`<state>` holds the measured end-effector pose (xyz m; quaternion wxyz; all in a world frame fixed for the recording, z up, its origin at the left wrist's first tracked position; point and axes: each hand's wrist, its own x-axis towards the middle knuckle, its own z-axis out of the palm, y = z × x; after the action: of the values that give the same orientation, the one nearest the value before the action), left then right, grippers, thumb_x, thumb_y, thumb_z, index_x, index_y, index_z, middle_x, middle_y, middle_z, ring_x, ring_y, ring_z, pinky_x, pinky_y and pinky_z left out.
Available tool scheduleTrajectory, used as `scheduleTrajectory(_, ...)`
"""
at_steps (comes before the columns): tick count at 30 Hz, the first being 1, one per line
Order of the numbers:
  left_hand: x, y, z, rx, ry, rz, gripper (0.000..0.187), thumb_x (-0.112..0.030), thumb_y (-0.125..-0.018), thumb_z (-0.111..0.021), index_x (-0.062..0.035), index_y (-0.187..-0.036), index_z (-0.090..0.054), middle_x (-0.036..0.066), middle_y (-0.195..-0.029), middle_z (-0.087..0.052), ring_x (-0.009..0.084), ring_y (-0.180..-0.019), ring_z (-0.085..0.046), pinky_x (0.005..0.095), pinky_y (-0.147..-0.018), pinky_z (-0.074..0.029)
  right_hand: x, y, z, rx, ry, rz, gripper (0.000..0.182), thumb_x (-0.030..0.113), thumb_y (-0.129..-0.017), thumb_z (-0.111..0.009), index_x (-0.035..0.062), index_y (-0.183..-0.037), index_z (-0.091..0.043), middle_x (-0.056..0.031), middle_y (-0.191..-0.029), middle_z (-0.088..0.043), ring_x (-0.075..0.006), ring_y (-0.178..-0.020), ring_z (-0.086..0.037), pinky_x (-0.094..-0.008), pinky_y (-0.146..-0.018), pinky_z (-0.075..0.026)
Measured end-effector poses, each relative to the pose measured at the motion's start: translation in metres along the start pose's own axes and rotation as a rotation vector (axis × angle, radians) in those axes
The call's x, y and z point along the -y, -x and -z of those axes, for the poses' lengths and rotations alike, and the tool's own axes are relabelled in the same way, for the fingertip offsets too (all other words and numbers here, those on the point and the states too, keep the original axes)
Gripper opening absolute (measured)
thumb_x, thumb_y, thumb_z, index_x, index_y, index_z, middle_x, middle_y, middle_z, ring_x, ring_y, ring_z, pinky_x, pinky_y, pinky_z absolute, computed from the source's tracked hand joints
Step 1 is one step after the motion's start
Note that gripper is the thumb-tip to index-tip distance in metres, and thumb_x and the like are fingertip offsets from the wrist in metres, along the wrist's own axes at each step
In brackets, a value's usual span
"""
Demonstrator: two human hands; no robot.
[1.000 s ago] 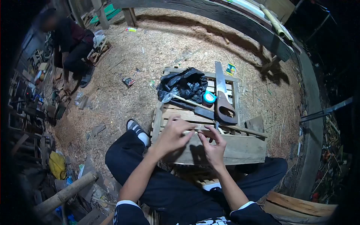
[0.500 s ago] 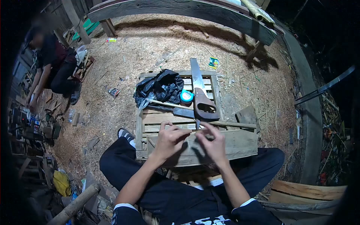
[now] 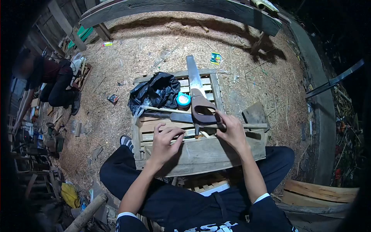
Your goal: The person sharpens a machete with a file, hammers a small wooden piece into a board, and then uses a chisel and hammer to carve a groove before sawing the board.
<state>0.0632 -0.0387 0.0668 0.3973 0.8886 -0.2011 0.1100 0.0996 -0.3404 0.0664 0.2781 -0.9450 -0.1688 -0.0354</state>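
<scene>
My left hand (image 3: pixel 166 144) hovers over the near board (image 3: pixel 208 154) of a low slatted wooden table, fingers bent and apart, with no object visible in it. To the right, my right hand (image 3: pixel 234 133) has thumb and forefinger spread, close to the handle of a handsaw (image 3: pixel 199 101) and a wooden stick (image 3: pixel 253 126). A dark narrow tool tip (image 3: pixel 197 129) and small wood bits lie between the hands. Left of the saw handle are a flat dark blade (image 3: pixel 181 117), a thin light stick (image 3: pixel 160 109) and a blue tape measure (image 3: pixel 183 99).
A crumpled black plastic bag (image 3: pixel 154 94) covers the table's far left. Beyond the shavings-covered ground stands a long wooden bench (image 3: pixel 177 11). At left another person (image 3: pixel 54 81) crouches beside tools. Planks (image 3: pixel 320 193) lie at lower right; a round pole (image 3: pixel 87 212) juts in at lower left.
My hands were close together at the board's far edge, fingertips nearly meeting. Now they are apart, the right one moved right toward the saw handle. The view has shifted slightly.
</scene>
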Motion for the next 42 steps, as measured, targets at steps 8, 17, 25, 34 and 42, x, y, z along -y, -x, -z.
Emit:
scheduleTrajectory(8, -0.008, -0.011, 0.016, -0.097, 0.019, 0.083, 0.016, -0.009, -0.093, -0.076, -0.0095, -0.109, -0.076, 0.001, -0.105, -0.082, 0.0147, -0.105, -0.074, 0.0457, -0.116, -0.032, 0.024, -0.003, 0.021, -0.100, -0.211, -0.052, 0.032, 0.018, -0.084, -0.077, 0.0073, -0.114, -0.076, -0.0122, -0.094, -0.074, -0.0287, -0.085, -0.074, -0.0394, -0.075, -0.058)
scheduleTrajectory(17, 0.014, 0.074, 0.064, -0.251, -0.032, 0.295, 0.011, -0.011, -0.087, -0.082, -0.0079, -0.096, -0.079, 0.005, -0.100, -0.076, 0.0254, -0.103, -0.064, 0.0409, -0.103, -0.041, 0.086, 0.014, 0.007, -0.038, -0.309, -0.015, 0.023, 0.018, -0.091, -0.074, 0.0041, -0.110, -0.072, -0.0135, -0.097, -0.070, -0.0320, -0.086, -0.071, -0.0398, -0.075, -0.055)
scheduleTrajectory(25, 0.017, 0.124, 0.050, -0.349, -0.048, 0.384, 0.012, -0.007, -0.086, -0.082, -0.0065, -0.097, -0.080, 0.006, -0.104, -0.076, 0.0251, -0.110, -0.062, 0.0396, -0.101, -0.045, 0.141, 0.034, -0.045, 0.040, -0.338, -0.079, 0.026, 0.020, -0.092, -0.076, 0.0043, -0.113, -0.073, -0.0139, -0.102, -0.073, -0.0321, -0.084, -0.073, -0.0394, -0.073, -0.056)
scheduleTrajectory(34, 0.024, 0.124, 0.029, -0.408, 0.053, 0.385, 0.009, -0.012, -0.091, -0.078, -0.0059, -0.097, -0.080, 0.005, -0.129, -0.074, 0.0297, -0.125, -0.054, 0.0431, -0.111, -0.039, 0.152, 0.039, -0.064, 0.025, -0.305, -0.126, 0.026, 0.019, -0.092, -0.076, 0.0035, -0.112, -0.074, -0.0151, -0.099, -0.073, -0.0315, -0.083, -0.073, -0.0386, -0.074, -0.056)
scheduleTrajectory(42, 0.026, 0.128, 0.018, -0.389, -0.010, 0.427, 0.011, -0.017, -0.093, -0.077, -0.0080, -0.096, -0.081, 0.005, -0.146, -0.067, 0.0304, -0.136, -0.050, 0.0451, -0.116, -0.030, 0.147, 0.044, -0.070, 0.016, -0.307, -0.167, 0.025, 0.019, -0.091, -0.076, 0.0030, -0.110, -0.075, -0.0153, -0.095, -0.073, -0.0318, -0.082, -0.072, -0.0392, -0.074, -0.055)
